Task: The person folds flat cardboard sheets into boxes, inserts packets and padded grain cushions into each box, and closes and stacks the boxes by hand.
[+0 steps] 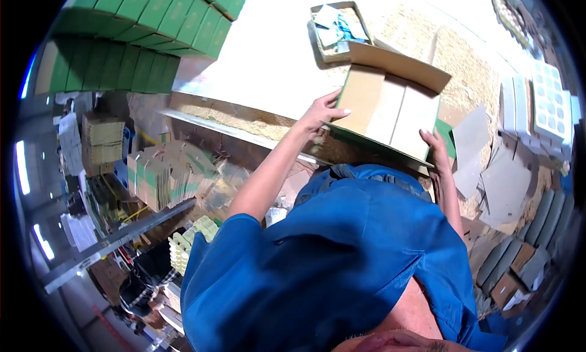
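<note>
In front of my body I have an open cardboard box (362, 102), brown inside and green outside. One long flap (400, 65) sticks up along its far side, and a seam runs across the pale panels inside. My left hand (319, 115) grips the box's left edge, thumb over the rim and fingers on the outer side. At the right near corner my right hand (436, 147) holds the edge, fingertips over it; the rest of that grip is partly hidden.
Beyond the box is a shallow tray (318, 44) with blue and white packets, on a bright table (256, 53) strewn with shavings. Green boxes (177, 16) are stacked at upper left. Flattened cartons (165, 172) stand lower left. White trays (546, 102) and grey sheets (510, 178) are at right.
</note>
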A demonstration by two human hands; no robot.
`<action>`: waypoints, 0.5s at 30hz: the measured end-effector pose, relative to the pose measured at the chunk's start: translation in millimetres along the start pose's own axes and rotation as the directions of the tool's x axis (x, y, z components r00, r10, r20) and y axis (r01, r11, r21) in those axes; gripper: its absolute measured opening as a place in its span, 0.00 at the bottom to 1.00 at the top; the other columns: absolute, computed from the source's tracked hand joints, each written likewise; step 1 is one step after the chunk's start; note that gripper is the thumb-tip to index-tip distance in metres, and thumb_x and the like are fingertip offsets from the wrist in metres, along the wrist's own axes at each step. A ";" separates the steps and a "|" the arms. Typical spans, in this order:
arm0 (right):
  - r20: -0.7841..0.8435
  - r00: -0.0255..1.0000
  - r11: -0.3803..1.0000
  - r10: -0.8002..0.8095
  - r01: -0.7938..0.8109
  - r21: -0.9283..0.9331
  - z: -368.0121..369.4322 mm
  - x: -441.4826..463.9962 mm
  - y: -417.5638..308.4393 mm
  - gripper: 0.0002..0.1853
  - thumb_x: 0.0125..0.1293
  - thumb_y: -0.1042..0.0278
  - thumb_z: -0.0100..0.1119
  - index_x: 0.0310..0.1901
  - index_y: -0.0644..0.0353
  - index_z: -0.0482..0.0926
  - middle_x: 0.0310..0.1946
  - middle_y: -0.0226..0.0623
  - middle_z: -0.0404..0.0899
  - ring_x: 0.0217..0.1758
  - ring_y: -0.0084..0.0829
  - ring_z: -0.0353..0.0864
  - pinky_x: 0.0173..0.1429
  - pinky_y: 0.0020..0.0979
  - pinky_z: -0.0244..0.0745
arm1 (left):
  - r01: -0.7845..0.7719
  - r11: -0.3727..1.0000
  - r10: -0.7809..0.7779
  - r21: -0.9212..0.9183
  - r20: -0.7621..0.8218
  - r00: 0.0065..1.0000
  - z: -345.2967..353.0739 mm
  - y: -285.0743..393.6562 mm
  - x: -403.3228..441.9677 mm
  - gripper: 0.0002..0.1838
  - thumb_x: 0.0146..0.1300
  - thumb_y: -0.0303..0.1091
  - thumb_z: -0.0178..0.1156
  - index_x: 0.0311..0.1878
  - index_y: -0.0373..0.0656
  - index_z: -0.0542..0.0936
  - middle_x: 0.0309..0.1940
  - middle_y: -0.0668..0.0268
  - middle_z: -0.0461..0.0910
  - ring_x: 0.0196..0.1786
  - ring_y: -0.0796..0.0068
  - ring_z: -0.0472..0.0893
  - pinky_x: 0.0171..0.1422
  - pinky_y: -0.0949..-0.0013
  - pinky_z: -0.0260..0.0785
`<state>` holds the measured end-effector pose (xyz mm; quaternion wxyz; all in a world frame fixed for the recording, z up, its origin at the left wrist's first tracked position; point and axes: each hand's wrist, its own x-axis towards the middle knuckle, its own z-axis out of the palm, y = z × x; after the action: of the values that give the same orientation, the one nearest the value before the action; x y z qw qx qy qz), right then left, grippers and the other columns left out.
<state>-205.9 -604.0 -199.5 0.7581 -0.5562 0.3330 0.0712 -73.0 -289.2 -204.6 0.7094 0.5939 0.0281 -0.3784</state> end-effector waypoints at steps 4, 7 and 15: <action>0.147 0.989 0.977 -0.003 0.034 -0.212 80.9 23.9 0.0 0.53 0.58 0.56 0.69 0.75 0.71 0.47 0.59 0.53 0.75 0.61 0.35 0.76 0.59 0.33 0.70 | 0.002 0.996 0.012 0.092 -0.154 0.988 -77.2 23.9 -37.2 0.51 0.45 0.35 0.76 0.75 0.44 0.62 0.67 0.54 0.71 0.65 0.64 0.74 0.70 0.63 0.67; 0.281 0.944 0.948 0.174 -0.084 -0.306 149.2 38.1 -11.2 0.52 0.58 0.53 0.70 0.75 0.68 0.50 0.58 0.51 0.75 0.53 0.36 0.77 0.53 0.37 0.72 | -0.046 0.998 0.052 0.030 -0.250 0.967 -139.9 31.1 -56.1 0.49 0.47 0.33 0.75 0.74 0.43 0.63 0.66 0.57 0.73 0.63 0.65 0.76 0.67 0.65 0.69; 0.469 0.865 0.893 0.179 0.058 -0.447 273.0 115.9 29.9 0.33 0.65 0.56 0.64 0.64 0.69 0.66 0.51 0.46 0.78 0.51 0.34 0.78 0.54 0.36 0.74 | -0.064 0.998 0.069 0.029 -0.258 0.964 -257.9 44.2 -59.3 0.45 0.55 0.24 0.68 0.75 0.38 0.58 0.70 0.59 0.68 0.62 0.72 0.75 0.65 0.72 0.68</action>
<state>-14.9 -380.2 -247.3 0.6672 -0.6665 0.1183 0.3110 15.6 -36.2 -214.9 0.7060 0.6458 0.0966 -0.2741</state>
